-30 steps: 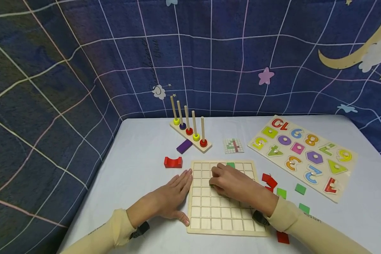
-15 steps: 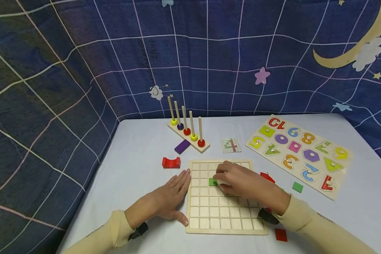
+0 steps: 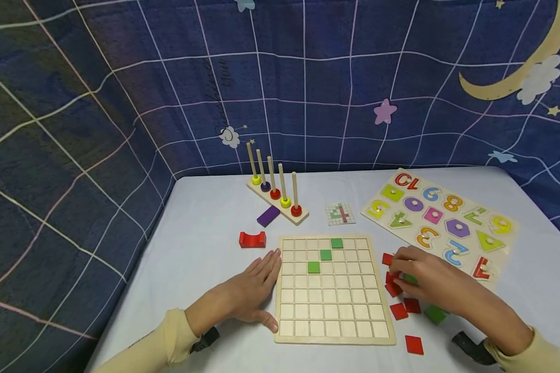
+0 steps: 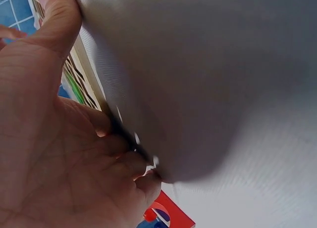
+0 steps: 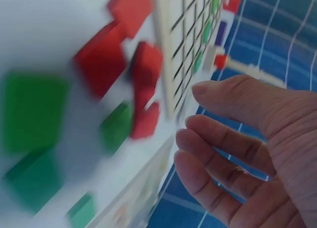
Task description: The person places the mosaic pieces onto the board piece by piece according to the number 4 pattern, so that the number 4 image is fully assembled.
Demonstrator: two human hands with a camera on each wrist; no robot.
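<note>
Reaching over loose tiles (image 3: 414, 345) beside a pale grid board (image 3: 336, 340) bearing three green squares (image 3: 325, 255).

The board lies flat, wooden, raised ribs marking its cells, the green squares stepping diagonally through its upper rows. The left hand (image 3: 254, 287) is spread along its left edge, grasping nothing; the right hand (image 3: 429, 277) also looks unladen, fingers loosely bent, thumb apart. Beneath it, thin red and green tiles crowd together just right of the board, so a fingertip could probably catch or scatter a neighbour; a jolt from either hand might skew the squares. Farther out sit a printed card (image 3: 340, 213), slender-pegged stacker (image 3: 298, 220) and number puzzle (image 3: 410, 233) on finely woven white cloth (image 3: 205, 217).
</note>
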